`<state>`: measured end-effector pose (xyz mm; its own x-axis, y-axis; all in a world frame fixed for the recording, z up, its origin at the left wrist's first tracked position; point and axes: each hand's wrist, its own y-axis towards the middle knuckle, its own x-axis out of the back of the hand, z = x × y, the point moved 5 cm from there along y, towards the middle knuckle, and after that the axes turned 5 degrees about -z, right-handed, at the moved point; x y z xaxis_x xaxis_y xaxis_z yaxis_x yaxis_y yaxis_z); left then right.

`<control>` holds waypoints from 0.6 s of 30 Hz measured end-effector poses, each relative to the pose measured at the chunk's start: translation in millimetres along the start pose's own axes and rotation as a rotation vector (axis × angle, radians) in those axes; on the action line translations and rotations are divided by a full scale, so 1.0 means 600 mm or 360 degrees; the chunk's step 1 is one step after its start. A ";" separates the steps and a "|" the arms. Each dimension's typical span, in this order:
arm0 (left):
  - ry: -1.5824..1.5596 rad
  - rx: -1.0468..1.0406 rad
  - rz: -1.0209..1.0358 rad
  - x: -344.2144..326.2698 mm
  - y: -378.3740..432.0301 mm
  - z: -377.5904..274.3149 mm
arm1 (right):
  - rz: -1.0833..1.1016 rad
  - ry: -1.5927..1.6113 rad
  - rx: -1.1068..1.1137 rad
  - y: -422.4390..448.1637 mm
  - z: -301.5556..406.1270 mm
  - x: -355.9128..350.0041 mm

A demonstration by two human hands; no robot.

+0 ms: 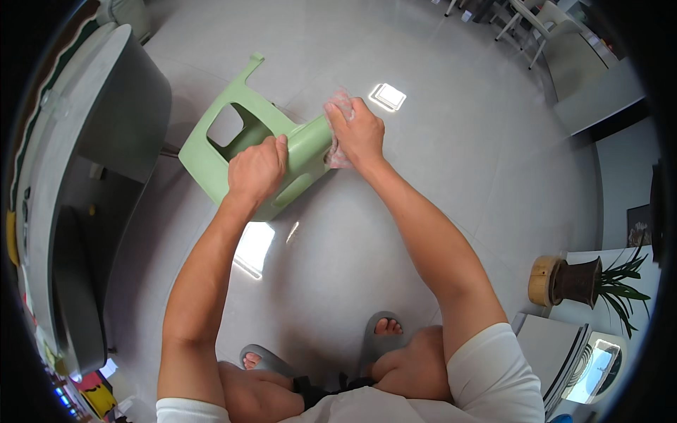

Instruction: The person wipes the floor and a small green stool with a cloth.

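A light green plastic stool or chair (304, 145) is tilted on its side above the tiled floor, with a rounded opening in one of its panels. My left hand (258, 168) grips the edge beside that opening, its thumb lying along the green surface. In my right hand (360, 129) is a pink and white patterned cloth (340, 153), pressed against the far right end of the green piece. Part of the cloth is hidden under my fingers. A narrow green arm or leg with a small hooked tip rises at the upper left.
A grey table or counter (113, 106) curves along the left. On the right, a potted plant (582, 280) stands by a white cabinet (552, 338). Pale chairs (550, 24) are at the upper right. Grey slippers (378, 338) are on my feet on the glossy floor (439, 174).
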<state>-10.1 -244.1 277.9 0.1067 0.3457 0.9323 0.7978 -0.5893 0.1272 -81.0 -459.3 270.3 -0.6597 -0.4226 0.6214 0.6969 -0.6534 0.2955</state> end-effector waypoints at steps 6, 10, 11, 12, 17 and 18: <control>-0.0036 -0.0021 -0.0077 -0.004 0.006 0.004 | -0.0385 -0.0064 0.1038 -0.032 -0.007 0.019; 0.0004 0.0004 -0.0008 -0.003 0.002 0.004 | -0.0130 -0.0100 0.0919 -0.025 -0.001 0.017; 0.0012 0.0016 0.0026 -0.003 0.001 0.003 | -0.0129 -0.0096 0.0920 -0.027 0.008 0.009; 0.0012 0.0013 0.0026 -0.002 0.002 0.003 | -0.0268 -0.0017 0.0774 -0.026 0.006 0.002; -0.0063 0.0045 -0.0030 0.000 0.016 0.008 | -0.0454 0.0154 0.0376 -0.077 -0.089 -0.024; -0.0072 0.0041 -0.0030 -0.005 0.011 0.005 | -0.0246 0.0174 0.0085 -0.091 -0.140 -0.027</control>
<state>-3.6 -246.7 274.6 0.1176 0.3895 0.9135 0.8151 -0.5634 0.1353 -131.8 -469.4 183.1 -0.7848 -0.3874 0.4838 0.5968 -0.6828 0.4213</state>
